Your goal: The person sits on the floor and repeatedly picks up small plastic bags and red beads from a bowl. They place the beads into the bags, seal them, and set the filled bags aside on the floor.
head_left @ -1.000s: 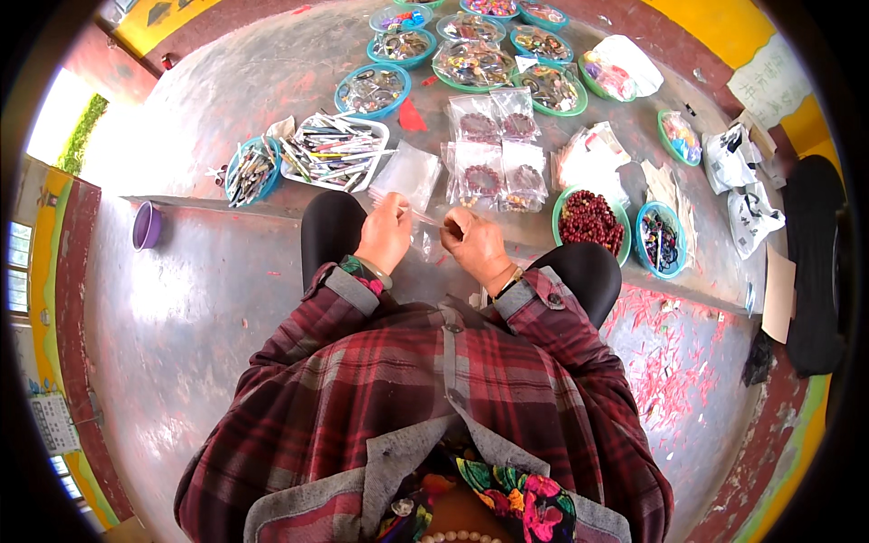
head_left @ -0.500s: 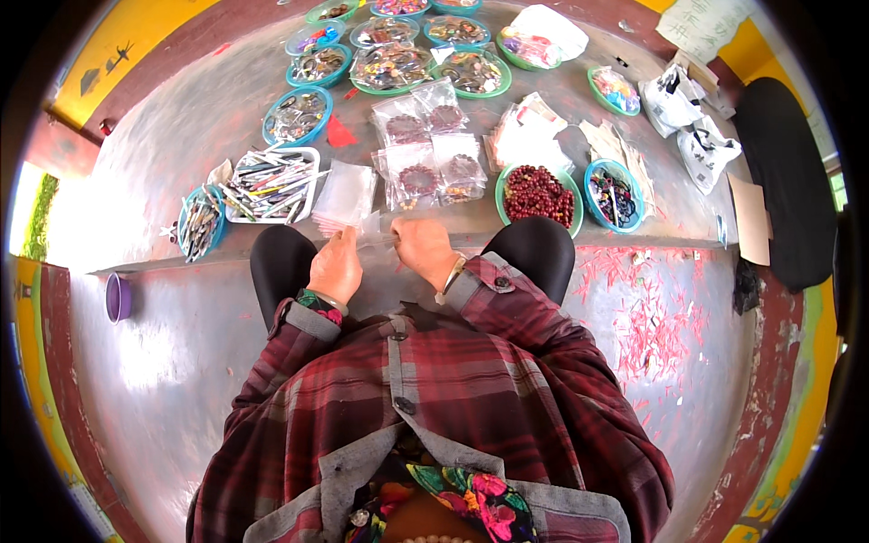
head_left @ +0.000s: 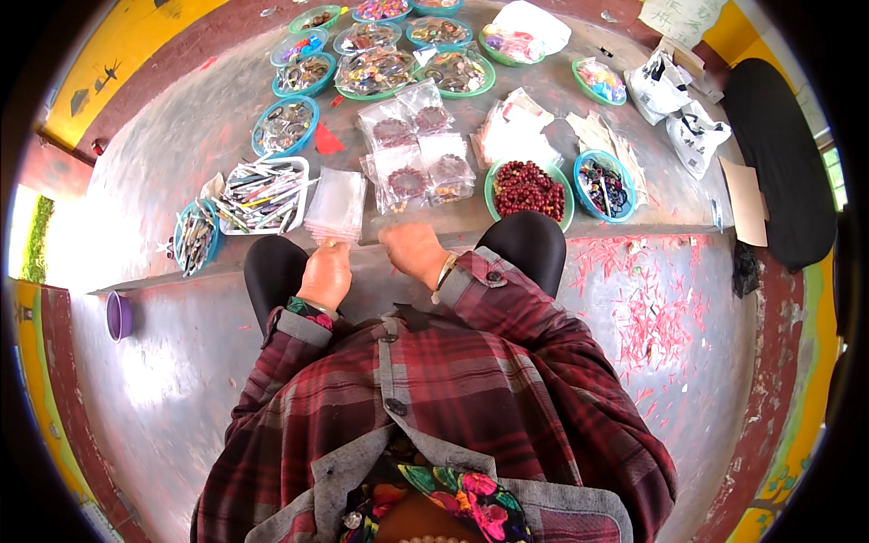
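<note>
My left hand [head_left: 326, 274] is closed in a pinch at the near end of a stack of clear plastic bags [head_left: 336, 201] on the ledge. Across a small gap, my right hand [head_left: 415, 251] is closed too, its fingertips turned toward the left. What either pinch holds is too faint to make out. Just beyond the right hand lie clear bags with dark red bead bracelets [head_left: 401, 174] inside, set out in rows. Right of them, a green bowl [head_left: 490, 201] is heaped with dark red beads [head_left: 529, 188].
At left are a white basket of pens [head_left: 262, 196] and a blue basket [head_left: 195, 237] with more. A blue bowl of dark cords [head_left: 605, 185] is at right. Several bowls of packaged trinkets [head_left: 374, 72] fill the far side. Red scraps [head_left: 658, 321] litter the floor, where a purple cup [head_left: 119, 316] stands.
The view has shifted a little. A clear bag that showed between my fingers is no longer distinct. Both hands remain pinched, a small gap apart.
</note>
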Tool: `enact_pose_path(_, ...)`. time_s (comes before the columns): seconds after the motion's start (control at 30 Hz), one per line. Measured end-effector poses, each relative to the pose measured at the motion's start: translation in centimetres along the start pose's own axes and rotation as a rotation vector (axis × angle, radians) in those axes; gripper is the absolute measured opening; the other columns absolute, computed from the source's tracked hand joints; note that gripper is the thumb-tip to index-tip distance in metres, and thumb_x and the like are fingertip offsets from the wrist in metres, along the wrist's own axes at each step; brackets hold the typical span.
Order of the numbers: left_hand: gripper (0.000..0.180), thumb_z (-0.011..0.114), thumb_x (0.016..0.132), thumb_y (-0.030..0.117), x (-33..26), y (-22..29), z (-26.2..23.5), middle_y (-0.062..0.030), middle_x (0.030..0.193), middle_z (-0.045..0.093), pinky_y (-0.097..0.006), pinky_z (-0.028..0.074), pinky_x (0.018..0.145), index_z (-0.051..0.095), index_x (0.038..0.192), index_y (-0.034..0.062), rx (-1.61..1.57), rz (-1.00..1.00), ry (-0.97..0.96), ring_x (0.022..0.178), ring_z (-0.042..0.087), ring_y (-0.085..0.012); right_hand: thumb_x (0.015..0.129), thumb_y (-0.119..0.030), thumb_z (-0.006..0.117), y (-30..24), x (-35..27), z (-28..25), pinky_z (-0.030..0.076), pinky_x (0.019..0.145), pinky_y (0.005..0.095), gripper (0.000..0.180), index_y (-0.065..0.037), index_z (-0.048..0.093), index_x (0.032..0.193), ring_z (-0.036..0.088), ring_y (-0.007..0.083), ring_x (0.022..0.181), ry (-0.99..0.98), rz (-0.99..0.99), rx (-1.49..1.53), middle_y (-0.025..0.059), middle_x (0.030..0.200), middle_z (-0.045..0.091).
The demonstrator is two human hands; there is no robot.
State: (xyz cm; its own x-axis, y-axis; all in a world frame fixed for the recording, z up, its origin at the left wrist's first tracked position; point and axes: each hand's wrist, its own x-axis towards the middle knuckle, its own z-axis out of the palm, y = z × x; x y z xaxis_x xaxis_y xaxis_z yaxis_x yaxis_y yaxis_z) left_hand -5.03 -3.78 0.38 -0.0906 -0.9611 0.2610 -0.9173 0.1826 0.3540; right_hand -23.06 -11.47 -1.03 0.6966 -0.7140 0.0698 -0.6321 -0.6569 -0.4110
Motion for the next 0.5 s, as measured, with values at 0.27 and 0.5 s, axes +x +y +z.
enact_pose_path(0.27,0.013,0.057,0.080,0.014,-0.1,1.0,-0.8,-0.0177,0.080,0.060,-0.044,0.046,0.067,0.060,0.083,0.0021,-0.002,-0.139,0.002,0.076,0.058,-0.0368,0.080,-0.015,0.044,0.5,0.2,0.2,0.048,0.063,0.0465,0.018,-0.005,0.058,0.075,0.062,0.0367,0.073,0.037,0.033,0.082,0.0195,0.074,0.062)
enact_pose_path(0.5,0.018,0.058,0.081,0.020,-0.4,0.9,-0.7,-0.0177,0.072,0.060,-0.045,0.045,0.063,0.061,0.075,0.0034,0.047,-0.187,-0.052,0.072,0.058,-0.0365,0.080,-0.022,0.049,-0.2,0.1,-0.9,0.048,0.066,0.0462,0.019,-0.005,0.059,0.079,0.062,0.0363,0.077,0.018,0.031,0.122,0.0175,0.078,0.063)
